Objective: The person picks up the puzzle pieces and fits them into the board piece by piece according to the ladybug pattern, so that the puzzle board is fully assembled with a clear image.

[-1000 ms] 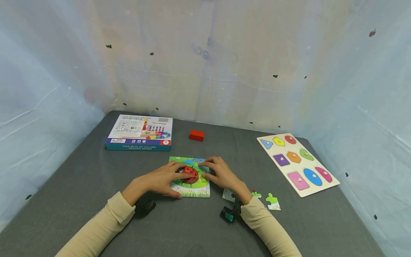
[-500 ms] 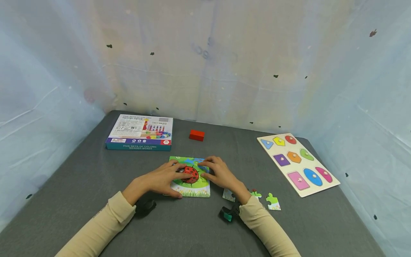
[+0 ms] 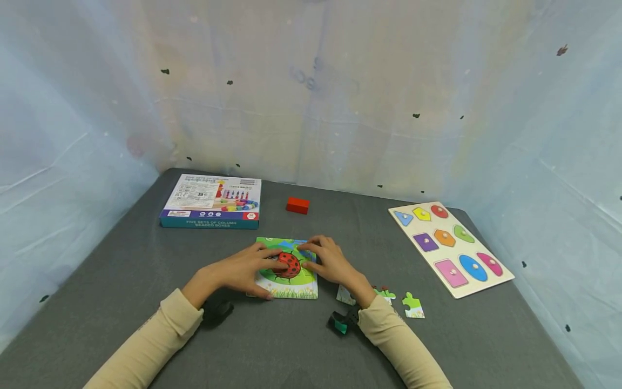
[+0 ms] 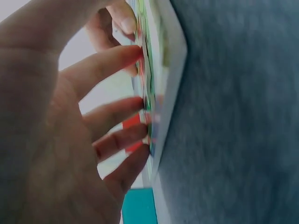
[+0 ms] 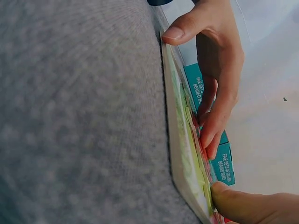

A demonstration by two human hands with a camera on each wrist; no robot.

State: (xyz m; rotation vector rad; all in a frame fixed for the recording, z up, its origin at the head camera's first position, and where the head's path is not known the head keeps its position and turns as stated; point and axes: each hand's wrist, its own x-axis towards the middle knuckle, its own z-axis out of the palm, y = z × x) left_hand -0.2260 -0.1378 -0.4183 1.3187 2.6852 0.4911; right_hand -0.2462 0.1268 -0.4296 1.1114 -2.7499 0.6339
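A ladybug jigsaw puzzle (image 3: 286, 292) lies flat on the table in the head view, its red ladybug at the centre. My left hand (image 3: 238, 270) rests over its left side. Several fingertips touch the picture, and the thumb is by the near-left edge. On the right side, my right hand (image 3: 332, 262) touches the green pieces with thumb and forefinger spread apart. The left wrist view shows the fingers of my left hand (image 4: 88, 126) pressing on raised pieces. Seen from the right wrist, my right thumb (image 5: 238, 203) touches the puzzle's surface.
Loose jigsaw pieces (image 3: 413, 306) lie right of the puzzle, some partly behind my right wrist. A red block (image 3: 297, 205) and a bead-set box (image 3: 209, 201) stand farther back. At right lies a shape board with knobs (image 3: 449, 248). Plastic sheeting (image 3: 311, 108) surrounds the table.
My right hand has slid very slightly to the left over the puzzle. My left hand has shifted a touch leftward too. The puzzle has stayed in place.
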